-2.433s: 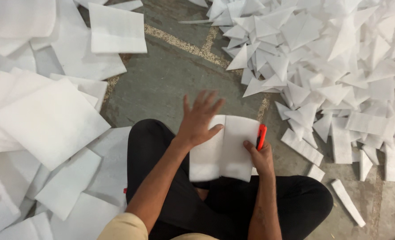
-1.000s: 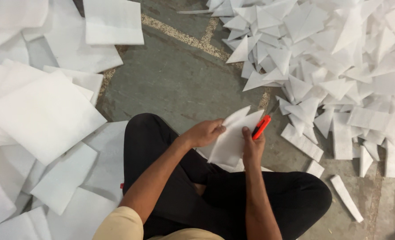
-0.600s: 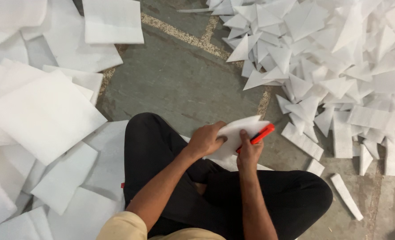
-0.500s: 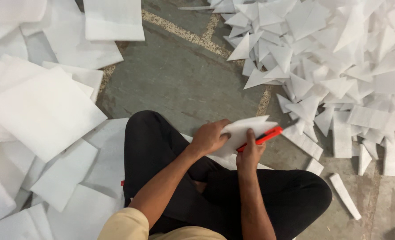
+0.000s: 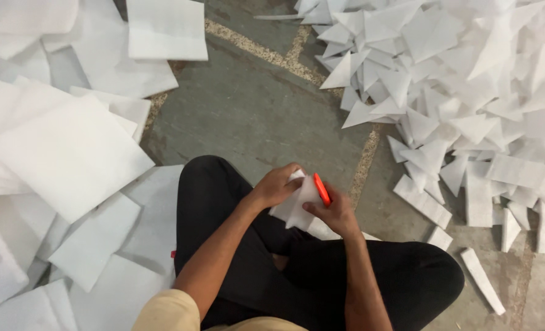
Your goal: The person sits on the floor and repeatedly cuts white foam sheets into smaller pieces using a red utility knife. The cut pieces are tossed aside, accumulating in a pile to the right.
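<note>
White foam sheet [image 5: 297, 205], folded up small, sits between both my hands above my crossed legs in black trousers [image 5: 235, 208]. My left hand [image 5: 276, 187] curls its fingers over the sheet's upper left edge, gripping it. My right hand [image 5: 337, 213] pinches the sheet's right side, and the same hand carries an orange cutter [image 5: 322, 189], tilted, lying against the sheet's top right edge; fingers closed around both. Blade not visible, can't tell if it's out.

Grey stone floor [image 5: 254, 116] in front of my knees, with pale gritty joints running across it. Pile of cut white triangles and strips [image 5: 456, 79] fills the upper right, well apart from the hands. Stack of large uncut white square sheets [image 5: 64, 153] lies on the left, its nearest ones just beside my left knee. One loose strip [image 5: 482, 281] lies alone at lower right near my right knee.
</note>
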